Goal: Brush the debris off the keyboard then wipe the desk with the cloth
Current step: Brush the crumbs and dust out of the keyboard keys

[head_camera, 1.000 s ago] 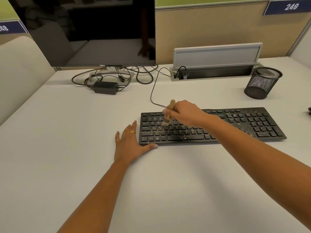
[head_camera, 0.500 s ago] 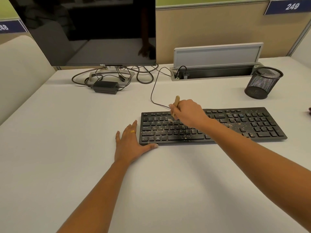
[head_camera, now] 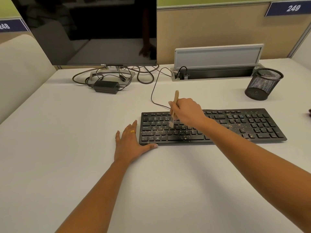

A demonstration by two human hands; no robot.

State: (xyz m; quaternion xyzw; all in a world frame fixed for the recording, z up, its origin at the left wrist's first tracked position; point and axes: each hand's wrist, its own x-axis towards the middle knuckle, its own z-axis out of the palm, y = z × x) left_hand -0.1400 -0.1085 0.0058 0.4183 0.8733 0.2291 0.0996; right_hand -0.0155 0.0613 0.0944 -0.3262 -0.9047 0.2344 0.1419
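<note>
The right grip (head_camera: pixel 188 111) is clamped on the brush (head_camera: pixel 176 97), bristles down on the keyboard (head_camera: pixel 252 128) beneath it. The left grip (head_camera: pixel 129 145) lies flat, fingers apart, on the tabletop (head_camera: pixel 67 132) against the keyboard's corner.

The bench (head_camera: pixel 67 148) is smooth, matt off-white. The keyboard (head_camera: pixel 235 125) is matt black plastic, gritty with pale crumbs (head_camera: pixel 183 136). The brush (head_camera: pixel 176 98) has a bare wood handle. The cup (head_camera: pixel 263 84) at the far right edge is black wire mesh. The screen (head_camera: pixel 94 31) is glossy.
</note>
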